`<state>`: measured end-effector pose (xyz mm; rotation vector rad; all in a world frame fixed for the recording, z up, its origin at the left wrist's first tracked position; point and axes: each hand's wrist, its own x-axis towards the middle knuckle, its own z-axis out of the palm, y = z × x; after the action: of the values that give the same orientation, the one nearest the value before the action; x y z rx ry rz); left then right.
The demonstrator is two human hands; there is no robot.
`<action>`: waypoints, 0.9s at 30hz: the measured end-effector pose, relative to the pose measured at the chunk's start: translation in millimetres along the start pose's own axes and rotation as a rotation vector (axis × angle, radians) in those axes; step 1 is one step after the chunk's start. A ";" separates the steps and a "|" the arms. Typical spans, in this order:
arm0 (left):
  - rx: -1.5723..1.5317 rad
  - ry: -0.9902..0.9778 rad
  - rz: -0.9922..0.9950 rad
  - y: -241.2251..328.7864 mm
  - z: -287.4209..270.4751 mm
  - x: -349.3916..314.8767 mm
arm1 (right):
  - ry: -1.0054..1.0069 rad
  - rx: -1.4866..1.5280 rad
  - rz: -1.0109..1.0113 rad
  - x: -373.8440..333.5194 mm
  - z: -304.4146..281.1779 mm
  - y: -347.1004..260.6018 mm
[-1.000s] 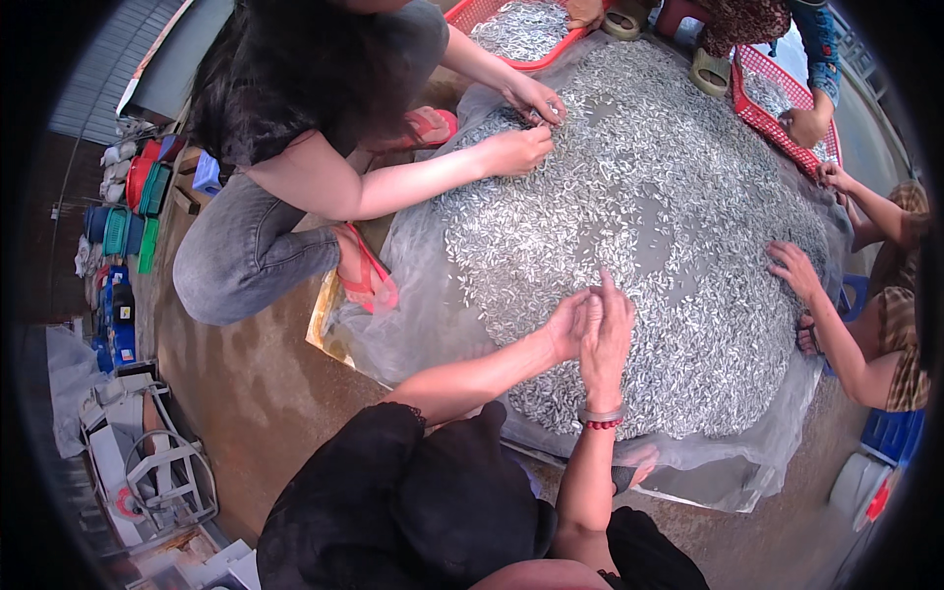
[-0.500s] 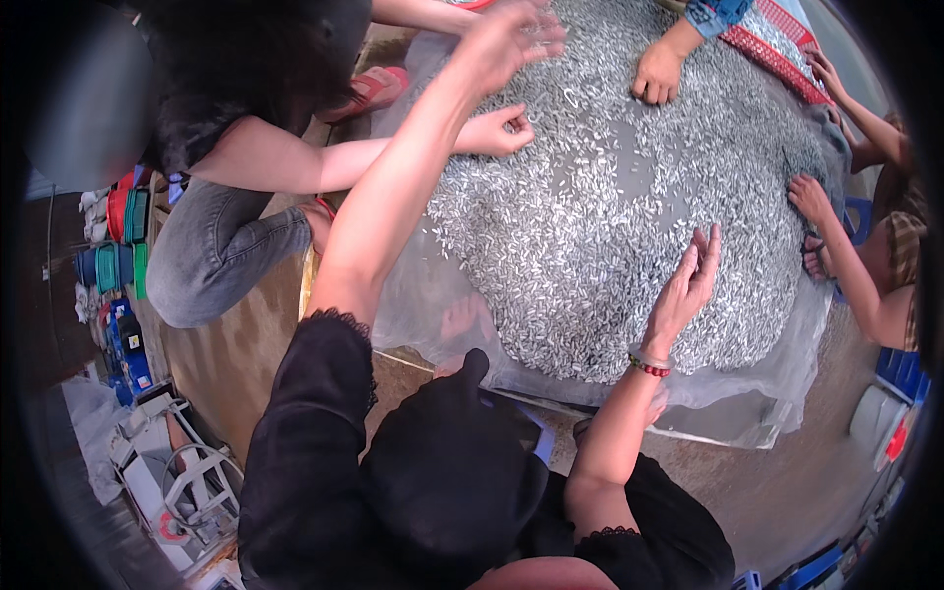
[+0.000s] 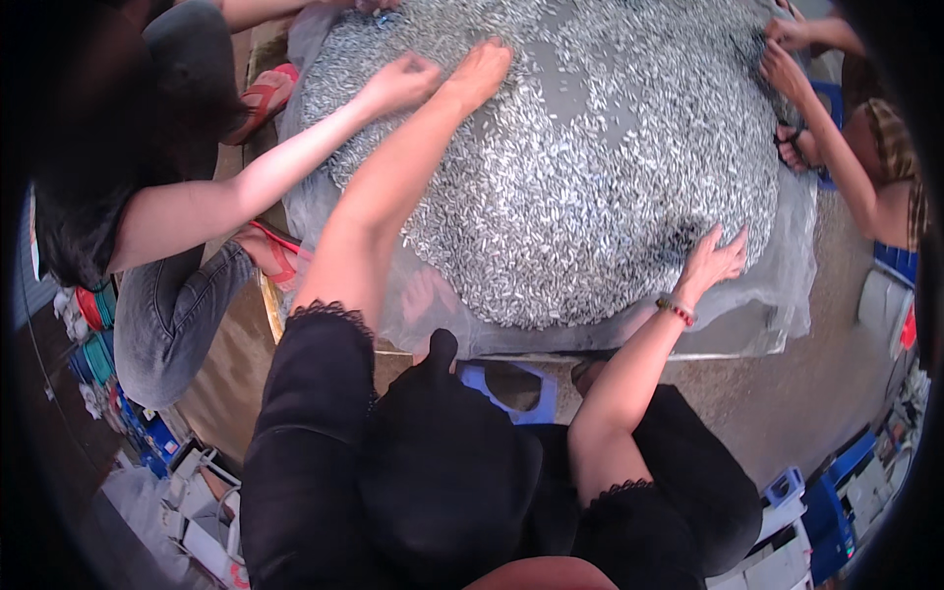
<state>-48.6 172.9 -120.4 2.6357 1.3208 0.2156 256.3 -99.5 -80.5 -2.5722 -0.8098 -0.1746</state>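
A wide heap of small silvery fish (image 3: 590, 177) lies on a grey plastic sheet (image 3: 777, 295). My left hand (image 3: 480, 71) is stretched far forward and rests flat on the heap near its far middle, fingers together, holding nothing that I can see. My right hand (image 3: 716, 258) lies with its fingers spread on the near right edge of the heap; a beaded bracelet (image 3: 675, 310) is on its wrist. Just left of my left hand a co-worker's closed hand (image 3: 403, 81) touches the fish.
A person in jeans and red sandals (image 3: 265, 93) crouches at the left. Another person's hands (image 3: 787, 59) work the fish at the far right. A blue stool (image 3: 511, 388) stands below me. White and blue crates (image 3: 826, 501) stand at the lower right, and bundles at the lower left.
My left arm has reached from near my body out across the heap. My right hand has slid to the heap's near right edge and spread flat.
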 end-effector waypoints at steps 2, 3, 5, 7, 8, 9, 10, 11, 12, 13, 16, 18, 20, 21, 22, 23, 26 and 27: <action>-0.124 -0.092 0.158 23.7 0.5 -17.4 | -0.031 0.188 0.016 -2.5 14.8 17.4; -0.188 -0.137 0.238 37.5 1.9 -27.5 | -0.041 0.282 0.027 -6.7 22.6 26.1; -0.285 -0.128 0.229 66.2 -17.4 -57.5 | -0.011 0.236 0.038 -31.5 29.3 11.8; -0.297 -0.104 0.150 84.3 -43.7 -82.9 | -0.077 0.337 0.140 -65.0 17.5 -19.2; -0.321 -0.106 0.104 90.7 -51.3 -94.8 | -0.072 0.414 0.140 -81.0 18.3 -23.4; -0.348 -0.108 0.063 94.5 -58.2 -105.1 | -0.061 0.486 0.140 -94.3 20.9 -27.0; -0.381 -0.108 0.026 97.3 -63.5 -113.6 | -0.075 0.532 0.185 -103.0 19.1 -36.2; -0.464 -0.118 -0.086 96.9 -67.5 -125.2 | -0.085 0.582 0.229 -111.3 19.1 -48.6; -0.556 -0.135 -0.191 94.3 -66.3 -136.9 | -0.102 0.621 0.184 -120.4 22.8 -64.2; -0.653 -0.162 -0.301 93.4 -60.4 -144.9 | -0.123 0.647 0.138 -132.0 27.1 -76.4; -0.713 -0.242 -0.519 83.8 -61.3 -153.9 | -0.216 0.506 0.034 -140.4 26.6 -111.7; -0.642 -0.093 -0.361 74.9 -49.0 -143.1 | -0.187 0.350 -0.087 -140.1 36.7 -116.6; -0.483 -0.032 -0.211 65.5 -48.6 -124.2 | -0.172 0.327 -0.077 -138.4 41.1 -118.8; -0.381 -0.051 -0.127 66.6 -51.0 -108.5 | -0.160 0.308 -0.073 -136.4 42.1 -116.7; -0.339 -0.027 -0.018 67.2 -44.3 -94.3 | -0.152 0.293 -0.101 -135.8 42.9 -115.6; -0.301 -0.004 0.094 69.1 -35.5 -80.6 | -0.143 0.292 -0.123 -133.5 47.3 -113.7; -0.145 -0.061 0.179 80.3 -9.6 -58.6 | -0.140 0.271 -0.272 -116.1 54.2 -111.4; -0.095 -0.085 0.171 77.2 -5.7 -54.8 | -0.182 0.238 -0.300 -107.4 57.1 -114.4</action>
<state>-22.4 84.1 -99.8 2.6459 1.0336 0.1833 102.2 -45.7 -115.9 -2.2566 -1.2063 0.0647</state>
